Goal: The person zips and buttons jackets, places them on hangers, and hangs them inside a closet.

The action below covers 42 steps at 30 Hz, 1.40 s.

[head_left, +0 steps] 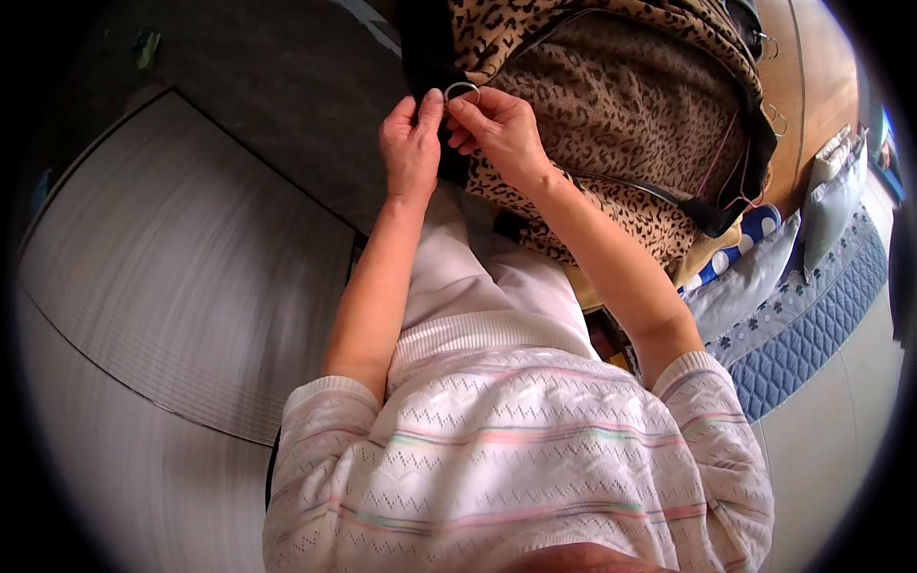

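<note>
A leopard-print garment with black trim (611,95) hangs or lies spread at the top of the view, its dark-spotted inner side showing. At its left edge is a small metal ring (462,92). My right hand (501,129) pinches this ring between thumb and fingers. Right beside it, my left hand (413,143) has its fingers closed on the garment's black edge, with the thumb up near the ring. A pink hanger (743,199) shows at the garment's lower right corner.
Grey-striped panels (191,248) stand at the left. On the right are a wooden surface (812,57) with metal hooks, pale cushions (750,286), a blue polka-dot item (735,248) and a blue quilted cover (802,353). A small green item (146,50) lies on the dark floor.
</note>
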Each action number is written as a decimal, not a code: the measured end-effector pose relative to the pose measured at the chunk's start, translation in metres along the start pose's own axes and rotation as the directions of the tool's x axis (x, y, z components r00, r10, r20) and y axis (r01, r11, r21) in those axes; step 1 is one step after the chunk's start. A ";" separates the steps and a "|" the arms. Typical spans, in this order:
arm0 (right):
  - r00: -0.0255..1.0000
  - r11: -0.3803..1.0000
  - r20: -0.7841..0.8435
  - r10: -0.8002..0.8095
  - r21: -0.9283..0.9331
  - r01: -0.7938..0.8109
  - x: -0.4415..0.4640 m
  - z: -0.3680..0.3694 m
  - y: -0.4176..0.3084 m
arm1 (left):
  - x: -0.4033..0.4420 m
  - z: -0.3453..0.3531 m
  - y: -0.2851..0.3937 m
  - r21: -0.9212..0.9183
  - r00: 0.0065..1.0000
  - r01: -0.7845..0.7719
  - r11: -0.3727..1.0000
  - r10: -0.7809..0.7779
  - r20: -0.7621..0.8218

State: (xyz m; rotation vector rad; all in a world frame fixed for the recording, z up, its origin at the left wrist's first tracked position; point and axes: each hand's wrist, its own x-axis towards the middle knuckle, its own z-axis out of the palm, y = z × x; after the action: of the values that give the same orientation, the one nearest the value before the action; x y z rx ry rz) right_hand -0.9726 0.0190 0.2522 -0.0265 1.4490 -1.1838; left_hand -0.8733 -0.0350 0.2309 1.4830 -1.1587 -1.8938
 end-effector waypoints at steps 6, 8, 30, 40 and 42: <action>0.995 0.995 -0.097 0.008 -0.099 -0.018 -0.001 -0.007 -0.001 | 0.004 -0.002 0.004 -0.066 0.997 0.032 0.997 -0.037 -0.075; 0.994 0.995 -0.107 0.017 -0.095 -0.027 -0.005 -0.009 -0.008 | 0.006 -0.003 0.009 -0.072 0.995 0.099 0.993 -0.101 -0.019; 0.970 0.852 -0.009 -0.245 -0.479 0.211 0.026 -0.023 0.004 | 0.016 0.004 -0.007 0.395 0.942 -0.283 0.874 0.331 -0.058; 0.945 0.586 0.288 -0.157 -0.743 0.324 0.023 -0.011 -0.022 | 0.004 -0.010 -0.004 -0.044 1.000 -0.010 0.999 0.010 -0.008; 0.960 0.618 0.256 -0.113 -0.739 0.270 0.013 -0.001 -0.026 | 0.002 -0.011 -0.006 0.009 0.997 -0.067 0.998 0.067 -0.041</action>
State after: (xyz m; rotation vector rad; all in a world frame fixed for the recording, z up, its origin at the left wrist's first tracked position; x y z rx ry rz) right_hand -0.9921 -0.0007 0.2592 -0.8962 1.7134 -0.6062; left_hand -0.8633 -0.0373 0.2244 1.4624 -1.1829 -1.8077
